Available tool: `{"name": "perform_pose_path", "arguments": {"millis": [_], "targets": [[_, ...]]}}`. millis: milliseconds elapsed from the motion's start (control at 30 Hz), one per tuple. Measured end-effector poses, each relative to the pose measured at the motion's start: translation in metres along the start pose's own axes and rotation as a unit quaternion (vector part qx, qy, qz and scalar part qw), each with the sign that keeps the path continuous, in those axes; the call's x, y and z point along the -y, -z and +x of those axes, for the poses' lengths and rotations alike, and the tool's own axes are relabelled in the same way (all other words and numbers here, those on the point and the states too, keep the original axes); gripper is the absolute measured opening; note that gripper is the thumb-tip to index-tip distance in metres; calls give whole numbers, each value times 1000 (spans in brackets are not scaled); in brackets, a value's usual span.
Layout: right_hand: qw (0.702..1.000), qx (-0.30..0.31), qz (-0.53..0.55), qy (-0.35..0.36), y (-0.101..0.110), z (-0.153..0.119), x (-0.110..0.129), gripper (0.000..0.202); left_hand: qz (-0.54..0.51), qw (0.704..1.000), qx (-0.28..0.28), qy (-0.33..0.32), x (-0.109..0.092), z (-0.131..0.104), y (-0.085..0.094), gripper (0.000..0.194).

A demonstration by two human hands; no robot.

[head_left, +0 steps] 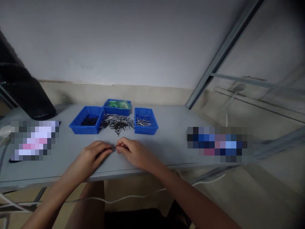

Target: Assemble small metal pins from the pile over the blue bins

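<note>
Head view: near the centre of the frame, your left hand [89, 157] and right hand [133, 153] meet over the near part of the table [171, 143]. Thumb and fingers on each side pinch a thin pin [113, 148], which bridges the small gap between your fingertips; too little shows to tell its ends. Both wrists seem to rest low so the tips can steady so slight a piece.

Just beyond, the pile [116, 120] lies loose between two bins, probably there so either hand reaches it easily. Its pieces are slim, straight and metallic, bright at the back and darker in front.

The left bin [85, 129] holds dark, thin pieces; the right bin [145, 130], shiny silver ones; the back bin [118, 111], green, crinkled, plastic-looking stuff. All three are blue, smooth, open-topped boxes, their walls apparently keeping small parts from rolling across the flat grey tabletop.
</note>
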State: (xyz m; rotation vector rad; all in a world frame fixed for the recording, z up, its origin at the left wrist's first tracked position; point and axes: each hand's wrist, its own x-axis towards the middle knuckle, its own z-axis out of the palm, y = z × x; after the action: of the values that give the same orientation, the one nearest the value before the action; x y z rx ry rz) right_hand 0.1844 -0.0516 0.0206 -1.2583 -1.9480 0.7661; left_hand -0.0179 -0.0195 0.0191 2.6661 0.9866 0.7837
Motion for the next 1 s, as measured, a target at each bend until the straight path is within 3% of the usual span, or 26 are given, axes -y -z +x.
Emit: {"name": "perform_pose_path", "arguments": {"millis": [600,867,1000], "targets": [[1000,11,-7,15,-3,0,-1,10,-31,999,3,-12,-3,-2,4,27],[999,1,-9,49,-3,-2,-4,13,-80,995,24,50,-12,-4,8,23],[999,0,-26,42,-3,-2,-4,16,-57,997,32,28,-10,-3,5,23]]}}
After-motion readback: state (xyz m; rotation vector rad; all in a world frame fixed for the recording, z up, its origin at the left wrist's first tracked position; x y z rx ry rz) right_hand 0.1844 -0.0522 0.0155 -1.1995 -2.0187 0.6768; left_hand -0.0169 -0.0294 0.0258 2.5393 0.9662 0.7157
